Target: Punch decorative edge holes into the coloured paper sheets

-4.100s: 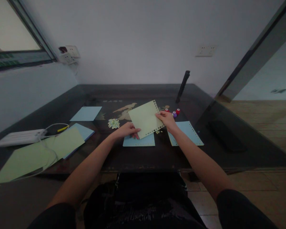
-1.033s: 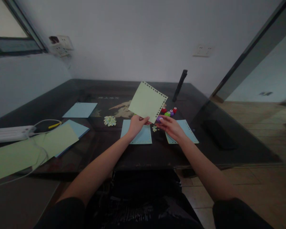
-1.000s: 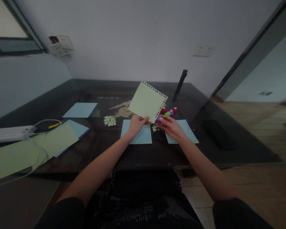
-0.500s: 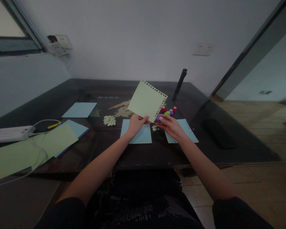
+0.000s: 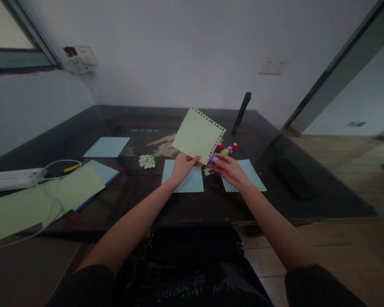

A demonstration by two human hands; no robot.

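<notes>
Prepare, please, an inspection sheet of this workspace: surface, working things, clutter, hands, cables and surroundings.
Surface: dark table, pale picture on top.
Working things: pale green sheet, raised, holes along two edges; small purple tool near its lower corner, contact unclear.
Clutter: larger pile of pale bits; smaller pile between two blue sheets; coloured knob-like things farther back.
Hands: left hand grips the pale green sheet; right hand holds the small purple tool.
Cables: white cable lies across green papers at left.
Surroundings: wall with sockets; window at left.
</notes>
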